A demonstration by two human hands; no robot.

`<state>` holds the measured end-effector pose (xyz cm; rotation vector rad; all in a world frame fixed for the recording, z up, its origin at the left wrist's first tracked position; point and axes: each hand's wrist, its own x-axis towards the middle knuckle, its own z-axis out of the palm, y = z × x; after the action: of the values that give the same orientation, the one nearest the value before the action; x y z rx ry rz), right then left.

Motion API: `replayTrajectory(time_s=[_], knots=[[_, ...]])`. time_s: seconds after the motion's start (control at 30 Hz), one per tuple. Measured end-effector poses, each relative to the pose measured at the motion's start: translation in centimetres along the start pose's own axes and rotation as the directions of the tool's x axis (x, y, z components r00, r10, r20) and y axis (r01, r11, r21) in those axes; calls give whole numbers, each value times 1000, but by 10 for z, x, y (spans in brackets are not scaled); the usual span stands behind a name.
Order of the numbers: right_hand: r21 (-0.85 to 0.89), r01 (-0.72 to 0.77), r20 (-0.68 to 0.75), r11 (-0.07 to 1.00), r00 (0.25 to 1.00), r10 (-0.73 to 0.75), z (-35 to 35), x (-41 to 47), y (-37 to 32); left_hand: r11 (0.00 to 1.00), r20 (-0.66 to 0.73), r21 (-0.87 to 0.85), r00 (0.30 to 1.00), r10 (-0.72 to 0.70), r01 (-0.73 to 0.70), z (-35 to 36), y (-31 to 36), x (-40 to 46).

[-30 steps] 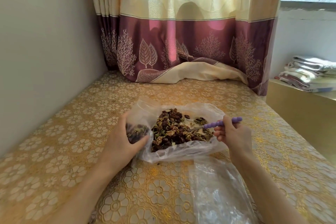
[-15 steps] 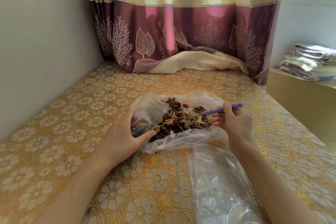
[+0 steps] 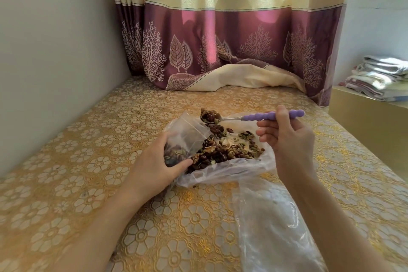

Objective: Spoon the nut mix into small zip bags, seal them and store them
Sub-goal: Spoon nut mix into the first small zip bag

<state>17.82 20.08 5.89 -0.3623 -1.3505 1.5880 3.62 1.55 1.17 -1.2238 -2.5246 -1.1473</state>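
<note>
Left hand (image 3: 154, 161): I have it wrapped round the small zip bag (image 3: 187, 137), thumb in front and fingers (image 3: 174, 164) curled behind, gripping the lower part; I judge the grip is low so the mouth stays open and tilted toward the spoon
Right hand (image 3: 287, 139): it pinches the purple handle of the spoon (image 3: 254, 116) between thumb and curled fingers; the spoon is held about level, I think so the load does not slide off
Spoon bowl: heaped with nuts and dried fruit; it hangs just above the rim of the small zip bag, not yet tipped
Small zip bag: clear plastic, partly filled; a dark clump of mix sits at the bottom against my palm
Nut mix (image 3: 227, 150): the main heap lies on the large open bag (image 3: 225, 172) spread flat on the tabletop (image 3: 88, 150), touching the small zip bag; spread so, I reckon, for easy scooping
Spare plastic (image 3: 271, 227): clear bags lie near my right forearm; I cannot tell how many
Step in hand: I judge this is the filling stage; sealing and storing remain
</note>
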Motion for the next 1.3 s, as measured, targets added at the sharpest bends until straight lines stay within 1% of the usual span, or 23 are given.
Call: replayTrajectory(time_s=[0.1, 0.2, 0.37, 0.43, 0.53, 0.6, 0.67, 0.77, 0.83, 0.9, 1.0, 1.07, 1.17, 1.3], knots=[[34, -6, 87, 999, 996, 3, 10, -9, -5, 999, 2, -30, 1000, -18, 18, 0, 0, 0], [-10, 31, 179, 999, 983, -29, 19, -18, -5, 998, 1, -55, 999, -34, 34, 1, -2, 1], [-23, 49, 370, 999, 928, -37, 26, -26, -5, 989, -7, -135, 998, -63, 61, 2, -2, 0], [-14, 49, 384, 999, 923, -40, 24, -25, -5, 984, -16, -171, 998, -62, 58, 2, -1, 1], [20, 24, 361, 1000, 932, -30, 19, -21, -3, 980, -31, -189, 997, -69, 62, 1, 0, 1], [66, -9, 360, 998, 933, -16, 15, -17, -4, 975, -47, -216, 997, -69, 57, 1, 1, 0], [121, -51, 328, 991, 945, 8, 12, -13, -6, 968, -78, -248, 995, -63, 42, 1, 2, -1], [155, -84, 207, 984, 977, 51, 4, -4, -6, 956, -131, -293, 990, -60, 19, 1, 4, -1], [142, -82, 78, 986, 994, 72, -4, 2, -5, 953, -153, -304, 987, -56, 7, 0, 6, -1], [140, -73, -36, 988, 996, 79, -14, 8, -3, 954, -183, -299, 982, -48, -9, 0, 6, -2], [73, -33, -122, 997, 992, 42, -28, 17, 0, 962, -206, -273, 978, -38, -20, -1, 7, -1], [-24, -13, -146, 1000, 989, 9, -34, 22, 6, 965, -204, -261, 978, -36, -19, -1, 6, -1], [-182, -3, -132, 983, 991, -22, -40, 24, 14, 968, -204, -252, 978, -37, -16, 0, 5, -1], [-260, -18, -113, 965, 994, -12, -46, 28, 19, 966, -200, -258, 979, -35, -18, 1, 4, -1]])
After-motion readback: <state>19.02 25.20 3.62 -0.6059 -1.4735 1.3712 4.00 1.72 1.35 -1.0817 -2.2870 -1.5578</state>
